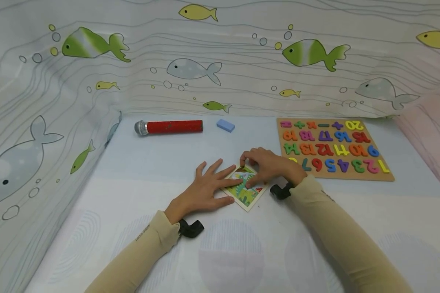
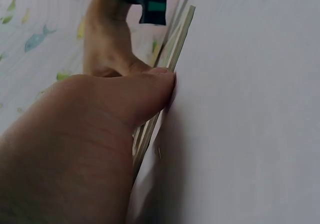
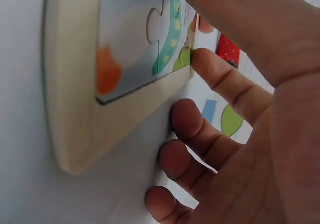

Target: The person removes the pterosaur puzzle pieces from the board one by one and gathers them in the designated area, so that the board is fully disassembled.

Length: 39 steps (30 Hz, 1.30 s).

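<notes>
A small jigsaw puzzle (image 1: pixel 247 199) in a pale wooden frame lies on the table, a corner toward me, showing a green dinosaur. My left hand (image 1: pixel 204 191) is spread flat, its fingers reaching over the puzzle's left side. In the left wrist view the left thumb (image 2: pixel 150 91) touches the frame's edge (image 2: pixel 182 34). From the right, my right hand (image 1: pixel 267 165) holds the puzzle, thumb over the picture and index finger bent to its far edge. The right wrist view shows the index fingertip (image 3: pixel 207 61) at the frame (image 3: pixel 75 109), with the other fingers curved beside it.
A red toy microphone (image 1: pixel 174 126) and a blue block (image 1: pixel 225 125) lie at the back. Behind my right hand is a board of coloured numbers (image 1: pixel 337 176). A fish-patterned cloth (image 1: pixel 249 81) rises behind and at the sides.
</notes>
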### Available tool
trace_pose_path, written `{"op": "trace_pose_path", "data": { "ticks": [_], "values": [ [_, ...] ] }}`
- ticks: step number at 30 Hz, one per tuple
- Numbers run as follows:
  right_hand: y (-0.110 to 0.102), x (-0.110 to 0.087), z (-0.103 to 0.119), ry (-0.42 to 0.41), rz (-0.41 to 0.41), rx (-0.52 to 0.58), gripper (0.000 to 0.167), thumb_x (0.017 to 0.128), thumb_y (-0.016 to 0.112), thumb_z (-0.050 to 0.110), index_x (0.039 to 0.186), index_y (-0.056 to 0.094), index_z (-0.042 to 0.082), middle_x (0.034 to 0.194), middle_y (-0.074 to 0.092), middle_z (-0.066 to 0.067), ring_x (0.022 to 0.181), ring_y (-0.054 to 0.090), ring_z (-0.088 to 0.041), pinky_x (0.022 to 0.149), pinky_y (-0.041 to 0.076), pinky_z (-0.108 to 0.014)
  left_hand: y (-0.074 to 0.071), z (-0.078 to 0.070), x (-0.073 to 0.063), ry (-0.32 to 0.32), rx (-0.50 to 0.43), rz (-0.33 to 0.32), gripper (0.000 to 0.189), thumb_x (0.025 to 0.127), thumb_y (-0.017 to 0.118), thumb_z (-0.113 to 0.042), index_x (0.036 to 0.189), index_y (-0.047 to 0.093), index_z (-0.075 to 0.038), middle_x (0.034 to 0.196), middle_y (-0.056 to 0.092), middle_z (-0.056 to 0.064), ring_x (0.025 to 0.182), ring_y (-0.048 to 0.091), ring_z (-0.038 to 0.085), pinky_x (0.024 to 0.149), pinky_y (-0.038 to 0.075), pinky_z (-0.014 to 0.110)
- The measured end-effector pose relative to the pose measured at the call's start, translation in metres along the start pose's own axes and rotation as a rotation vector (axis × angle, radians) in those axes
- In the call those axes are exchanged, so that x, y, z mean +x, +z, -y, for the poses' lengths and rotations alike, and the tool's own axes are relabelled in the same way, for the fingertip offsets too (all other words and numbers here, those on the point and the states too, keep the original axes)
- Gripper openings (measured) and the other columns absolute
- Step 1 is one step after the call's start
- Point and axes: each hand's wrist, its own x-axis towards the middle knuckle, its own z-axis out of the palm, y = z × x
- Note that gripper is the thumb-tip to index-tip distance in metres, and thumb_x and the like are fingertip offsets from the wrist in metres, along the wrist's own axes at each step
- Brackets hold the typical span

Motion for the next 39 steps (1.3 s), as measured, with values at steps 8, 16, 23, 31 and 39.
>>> {"op": "trace_pose_path", "data": {
  "ticks": [8, 16, 23, 31, 39],
  "values": [
    [-0.004, 0.0, 0.004, 0.031, 0.016, -0.06, 0.057, 0.074, 0.089, 0.048, 0.119, 0.061, 0.027, 0.109, 0.061, -0.004, 0.102, 0.051, -0.024, 0.087, 0.041, -0.041, 0.0, -0.001, 0.001, -0.014, -0.003, 0.004, 0.056, 0.095, 0.056, -0.061, 0.148, 0.052, -0.042, 0.168, 0.03, -0.006, 0.159, 0.014, 0.036, 0.118, 0.006, 0.07],
    [-0.004, 0.003, 0.002, 0.042, 0.033, -0.022, 0.055, 0.073, 0.09, 0.045, 0.117, 0.061, 0.027, 0.104, 0.059, -0.003, 0.102, 0.047, -0.024, 0.085, 0.036, -0.041, 0.003, -0.001, 0.001, -0.01, -0.022, -0.049, 0.057, 0.094, 0.059, -0.062, 0.147, 0.053, -0.042, 0.166, 0.036, -0.006, 0.158, 0.018, 0.036, 0.117, 0.008, 0.068],
    [-0.005, 0.01, 0.002, 0.07, 0.062, 0.036, 0.05, 0.074, 0.092, 0.039, 0.11, 0.06, 0.024, 0.107, 0.057, -0.004, 0.105, 0.045, -0.026, 0.086, 0.035, -0.041, 0.003, -0.001, 0.002, -0.017, -0.014, -0.059, 0.058, 0.093, 0.061, -0.061, 0.147, 0.054, -0.041, 0.165, 0.038, -0.007, 0.158, 0.02, 0.035, 0.117, 0.009, 0.068],
    [-0.004, 0.014, 0.001, 0.083, 0.071, 0.063, 0.048, 0.074, 0.091, 0.036, 0.107, 0.059, 0.022, 0.11, 0.055, -0.004, 0.107, 0.043, -0.026, 0.089, 0.033, -0.042, 0.004, -0.001, 0.001, -0.018, -0.013, -0.059, 0.058, 0.093, 0.061, -0.061, 0.146, 0.054, -0.04, 0.164, 0.039, -0.006, 0.158, 0.021, 0.035, 0.117, 0.009, 0.068],
    [-0.002, 0.01, 0.0, 0.067, 0.042, 0.081, 0.051, 0.075, 0.091, 0.036, 0.111, 0.057, 0.023, 0.109, 0.054, -0.003, 0.105, 0.043, -0.025, 0.087, 0.031, -0.041, 0.003, -0.002, 0.001, -0.023, -0.016, -0.054, 0.057, 0.093, 0.061, -0.06, 0.146, 0.055, -0.04, 0.164, 0.039, -0.004, 0.158, 0.021, 0.036, 0.117, 0.01, 0.069]
  ]
}}
